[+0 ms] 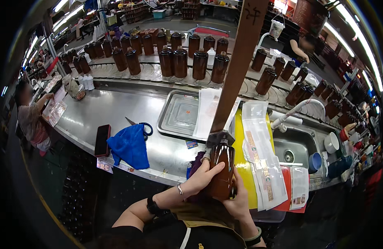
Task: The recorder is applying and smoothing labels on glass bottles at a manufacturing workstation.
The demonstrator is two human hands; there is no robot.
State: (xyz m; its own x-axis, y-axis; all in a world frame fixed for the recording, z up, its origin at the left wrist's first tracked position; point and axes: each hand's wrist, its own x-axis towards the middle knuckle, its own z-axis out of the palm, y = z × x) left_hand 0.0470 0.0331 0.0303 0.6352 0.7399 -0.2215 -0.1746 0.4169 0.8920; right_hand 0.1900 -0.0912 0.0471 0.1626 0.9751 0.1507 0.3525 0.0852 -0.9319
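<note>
The brown bottle (223,179) is held between the left fingers (216,168), curled closed around its left side, and the right fingers (238,181), closed against its right.

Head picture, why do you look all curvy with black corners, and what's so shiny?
In the head view, the fisheye bends the table's front edge and leaves dark corners; in the head view, the upper-left lamps glare white and the steel table has pale shiny patches; also in the head view, the held bottle looks fairly clear, with light streaks on it.
</note>
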